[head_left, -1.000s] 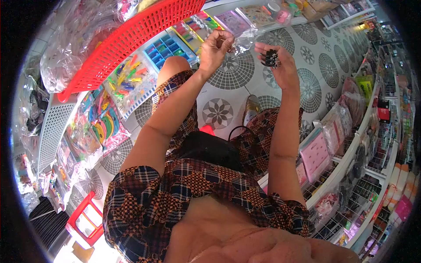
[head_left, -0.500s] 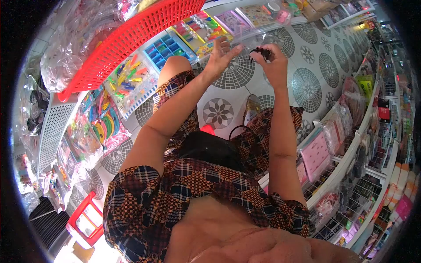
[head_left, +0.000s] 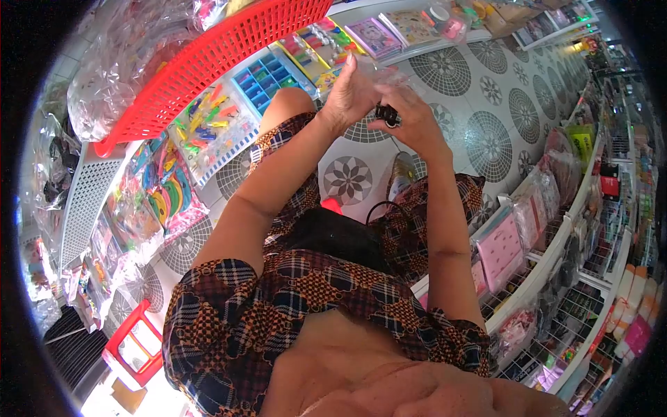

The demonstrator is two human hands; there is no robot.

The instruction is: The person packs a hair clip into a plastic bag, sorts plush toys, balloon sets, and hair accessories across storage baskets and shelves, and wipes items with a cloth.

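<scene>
Right hand (head_left: 411, 121) has moved left, gripping a black hair clip (head_left: 388, 115); left hand (head_left: 349, 99) is just left of it, grip unclear.

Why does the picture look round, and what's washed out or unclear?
Head view: probably a very wide lens, blackening corners and bending the right-hand shelves; head view: white glare below the red frame; head view: dark item in the right hand indistinct.

white wire shelving (head_left: 533, 279) lines a pale tiled floor (head_left: 488, 136) patterned with grey circles.
</scene>
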